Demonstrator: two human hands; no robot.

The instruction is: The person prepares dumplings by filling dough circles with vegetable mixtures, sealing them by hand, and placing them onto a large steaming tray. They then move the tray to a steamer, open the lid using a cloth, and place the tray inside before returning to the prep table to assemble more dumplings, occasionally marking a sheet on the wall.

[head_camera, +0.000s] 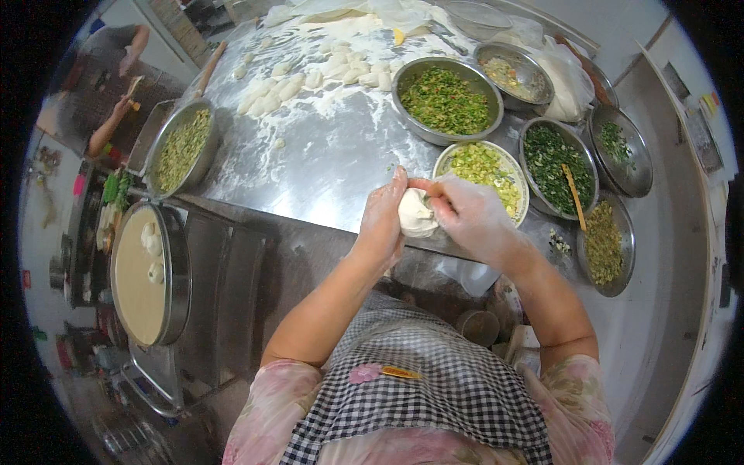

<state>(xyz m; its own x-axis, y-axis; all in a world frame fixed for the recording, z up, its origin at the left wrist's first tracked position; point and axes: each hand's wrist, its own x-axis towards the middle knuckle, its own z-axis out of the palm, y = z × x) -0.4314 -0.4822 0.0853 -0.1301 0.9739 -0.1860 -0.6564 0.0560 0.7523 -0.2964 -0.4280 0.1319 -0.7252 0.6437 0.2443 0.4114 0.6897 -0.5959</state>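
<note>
A filled dough bun lies in my left hand, which cups it from the left and below. The fingertips of my right hand pinch its gathered edge at the upper right. Both hands are dusted with flour. Just behind my right hand stands a patterned bowl of diced green vegetable, partly hidden by it. Further back is a steel bowl of chopped green filling. Many small dough pieces lie on the floured steel table.
A steel bowl of greens with a wooden spatula and other filling bowls stand at right. Another filling bowl sits at the table's left corner. Below it, a round steamer tray holds several buns. A co-worker's arm shows at upper left.
</note>
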